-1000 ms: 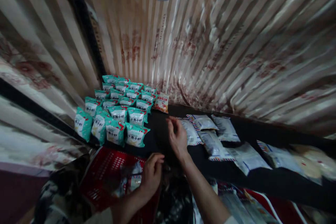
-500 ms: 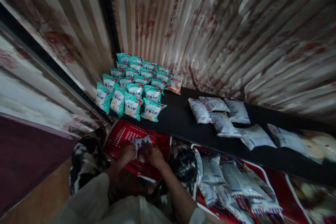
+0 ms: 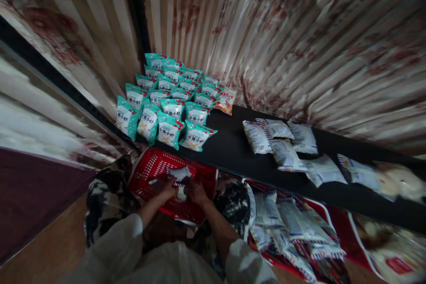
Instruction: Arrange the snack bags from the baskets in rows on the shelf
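Observation:
My left hand (image 3: pixel 168 189) and my right hand (image 3: pixel 197 192) are inside the near red basket (image 3: pixel 153 159), low in front of my body. Between them is a small snack bag (image 3: pixel 181 192) with a pale face and a dark striped end. The fingers of both hands close on its sides, though shadow and blur hide the fingertips. Just beyond lies another silvery snack bag (image 3: pixel 179 172) in the basket. Behind the basket, rows of teal snack bags (image 3: pixel 169 131) stand on the black shelf (image 3: pixel 229 142).
Several silver-white bags (image 3: pixel 286 155) lie across the shelf, with an orange bag (image 3: pixel 225 102) beside the teal rows. A second red basket (image 3: pixel 328 211) to my right is full of bags. A patterned curtain (image 3: pixel 266 44) hangs behind, and a dark post (image 3: pixel 135 9) stands at the corner.
Both hands have shifted slightly within the basket, and the bag between them now sits nearer to me. Another bag shows more clearly beyond it. The view has tilted a little.

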{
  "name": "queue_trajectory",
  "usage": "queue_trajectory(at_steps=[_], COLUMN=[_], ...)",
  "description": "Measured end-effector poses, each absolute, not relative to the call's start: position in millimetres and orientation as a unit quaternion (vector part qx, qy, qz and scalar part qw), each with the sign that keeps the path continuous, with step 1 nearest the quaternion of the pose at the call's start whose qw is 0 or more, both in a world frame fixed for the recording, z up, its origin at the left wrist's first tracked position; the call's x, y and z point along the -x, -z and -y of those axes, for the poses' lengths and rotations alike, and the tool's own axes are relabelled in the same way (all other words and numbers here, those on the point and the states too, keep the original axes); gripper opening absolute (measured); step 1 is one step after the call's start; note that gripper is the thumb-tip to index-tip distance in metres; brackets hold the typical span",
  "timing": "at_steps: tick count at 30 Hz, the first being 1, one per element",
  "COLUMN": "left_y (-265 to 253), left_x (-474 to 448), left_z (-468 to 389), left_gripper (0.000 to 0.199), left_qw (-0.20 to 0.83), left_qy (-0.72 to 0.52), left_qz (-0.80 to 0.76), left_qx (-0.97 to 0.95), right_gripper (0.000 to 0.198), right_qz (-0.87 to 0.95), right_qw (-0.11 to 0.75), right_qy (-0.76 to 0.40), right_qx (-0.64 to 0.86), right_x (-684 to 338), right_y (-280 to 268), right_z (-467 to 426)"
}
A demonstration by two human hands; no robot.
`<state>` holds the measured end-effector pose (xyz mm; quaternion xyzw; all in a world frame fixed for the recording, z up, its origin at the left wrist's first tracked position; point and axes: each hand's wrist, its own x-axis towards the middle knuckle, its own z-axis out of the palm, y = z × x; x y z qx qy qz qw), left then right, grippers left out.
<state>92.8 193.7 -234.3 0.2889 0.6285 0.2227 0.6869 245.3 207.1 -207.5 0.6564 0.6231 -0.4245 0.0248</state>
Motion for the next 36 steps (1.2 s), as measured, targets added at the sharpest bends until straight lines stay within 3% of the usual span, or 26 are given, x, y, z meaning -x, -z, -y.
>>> queue_trajectory(at_steps=[6, 13, 24, 29, 36], left_y=[229, 210, 146, 114, 85], left_x=[-93, -86, -86, -101, -131], left_z=[-205, -212, -191, -187, -194], left_gripper=[0.007, 0.004, 0.057, 0.063, 0.056], left_qw=[0.601, 0.556, 0.684, 0.722, 0.689], left_qy=[-0.207, -0.250, -0.314, -0.328, -0.372], left_qz=[-0.700, -0.699, -0.495, -0.416, -0.400], left_qx=[-0.325, -0.374, -0.434, -0.445, -0.477], right_gripper=[0.024, 0.021, 0.019, 0.025, 0.042], right_qz=[-0.623, -0.597, -0.590, -0.552, -0.447], right_qw=[0.011, -0.071, -0.252, -0.306, -0.428], right_qy=[0.416, 0.407, 0.448, 0.478, 0.515], right_qx=[-0.662, -0.688, -0.623, -0.611, -0.593], right_x=[-250, -258, -287, -304, -323], right_y=[204, 185, 100, 75, 55], right_z=[-214, -216, -199, -196, -192])
